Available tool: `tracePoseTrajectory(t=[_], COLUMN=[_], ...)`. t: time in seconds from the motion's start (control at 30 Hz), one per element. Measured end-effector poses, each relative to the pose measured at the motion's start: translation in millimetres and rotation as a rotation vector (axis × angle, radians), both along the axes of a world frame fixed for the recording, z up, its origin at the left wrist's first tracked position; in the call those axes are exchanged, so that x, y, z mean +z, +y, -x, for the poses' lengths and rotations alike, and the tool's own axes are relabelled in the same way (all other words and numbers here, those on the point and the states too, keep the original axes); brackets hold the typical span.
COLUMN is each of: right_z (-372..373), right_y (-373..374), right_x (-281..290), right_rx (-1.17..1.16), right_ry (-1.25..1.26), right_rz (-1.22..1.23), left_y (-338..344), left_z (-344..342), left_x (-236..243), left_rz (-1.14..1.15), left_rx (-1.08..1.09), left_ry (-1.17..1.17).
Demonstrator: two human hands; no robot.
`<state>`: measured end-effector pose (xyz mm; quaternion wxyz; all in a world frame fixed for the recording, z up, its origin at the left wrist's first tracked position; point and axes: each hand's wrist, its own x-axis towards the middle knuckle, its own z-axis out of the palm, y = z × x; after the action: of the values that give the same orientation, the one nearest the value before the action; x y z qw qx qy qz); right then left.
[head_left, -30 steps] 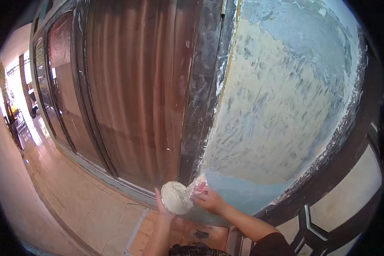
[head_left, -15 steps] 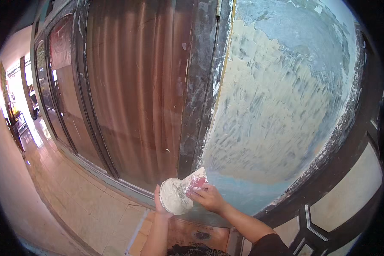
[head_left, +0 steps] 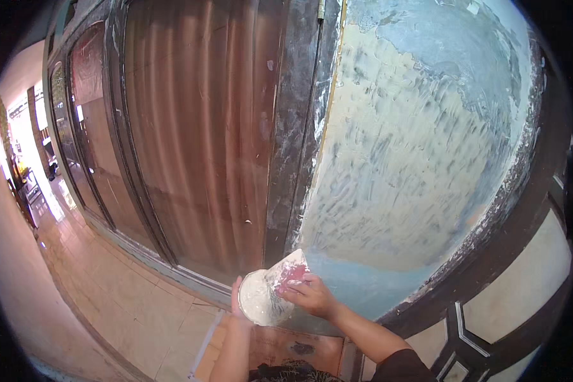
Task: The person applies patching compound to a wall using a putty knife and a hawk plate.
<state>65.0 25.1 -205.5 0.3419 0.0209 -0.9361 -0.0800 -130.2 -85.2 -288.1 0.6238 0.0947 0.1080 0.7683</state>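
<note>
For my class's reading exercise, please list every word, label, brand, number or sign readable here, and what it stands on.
No readable text anywhere.
Scraper, pale paste: no lettering visible.
Brown sheet: dark mark, too blurred to identify.
Dark clothing: pale pattern, too unclear to read.

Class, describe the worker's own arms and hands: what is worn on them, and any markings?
The left hand and right hand are ungloved, with no watch or ring discernible. A dark, plain-looking sleeve ends around the right elbow, leaving the forearm bare; no left sleeve shows.
</note>
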Motion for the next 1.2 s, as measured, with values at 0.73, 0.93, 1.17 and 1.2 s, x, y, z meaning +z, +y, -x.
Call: tracePoseTrajectory(t=[0.73, 0.93, 1.17, 1.2], right_z=[-2.8, -1.2, 2.6, 4.6], right_y=[-8.1, -6.5, -6.3, -8.7], right_x=[-8.1, -11.3, -15.0, -14.1], right_rx=[-0.132, -0.15, -0.124, -0.115], right_ry=[0.077, 0.106, 0.093, 0.118], right_rz=[0.066, 0.098, 0.163, 0.2], left_y=[-5.1, -0.5, 5.2, 5.3], left_z=[-5.0, -4.1, -3.2, -2.8], left_x=[9.6, -2.5, -5.2, -6.8], left_rz=[-0.013, -0.036, -0.001, 0.004], left_rx=[-0.064, -0.061, -0.126, -0.131], left_ry=[-0.021, 0.036, 0.022, 0.005])
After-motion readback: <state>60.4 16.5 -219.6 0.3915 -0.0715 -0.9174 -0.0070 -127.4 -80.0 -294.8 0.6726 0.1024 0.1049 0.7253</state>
